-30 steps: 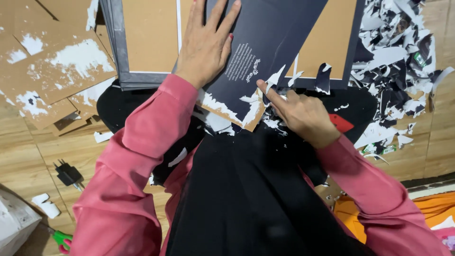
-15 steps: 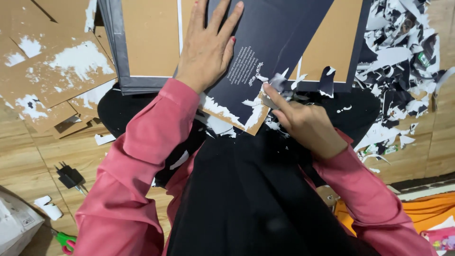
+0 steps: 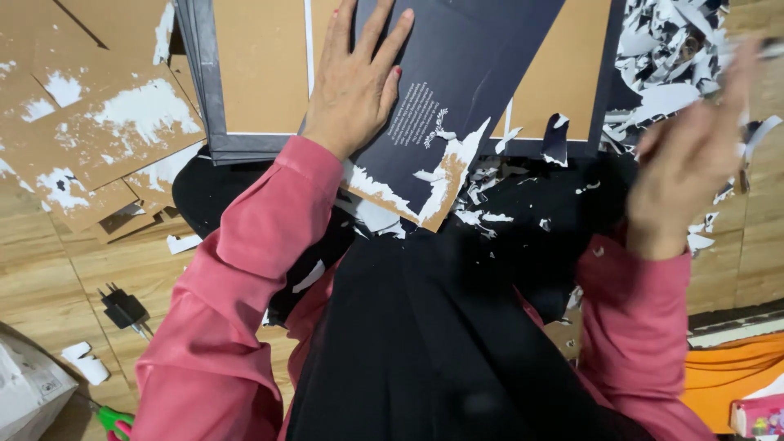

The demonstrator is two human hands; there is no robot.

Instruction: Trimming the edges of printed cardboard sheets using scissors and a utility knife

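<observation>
My left hand (image 3: 353, 82) lies flat, fingers spread, on a dark navy covered board (image 3: 465, 90) whose near corner is peeled down to brown card with white paper tatters. My right hand (image 3: 690, 155) is raised off to the right, blurred by motion, above the pile of torn paper scraps (image 3: 678, 65). A small pale strip seems to stick out past its fingers at the frame's right edge, but the blur hides whether it grips it. Loose white and dark shreds (image 3: 482, 212) lie on the black cloth over my lap.
Stripped brown cardboard sheets (image 3: 98, 122) with white paper residue are stacked at the left. More dark-framed brown boards (image 3: 261, 73) lie under the navy one. A black plug (image 3: 122, 309) and green-handled scissors (image 3: 110, 420) rest on the wooden floor; orange fabric (image 3: 735, 376) at lower right.
My right hand left the torn corner of the navy board and swung up to the right over the scrap pile. The left hand stayed pressed on the board.
</observation>
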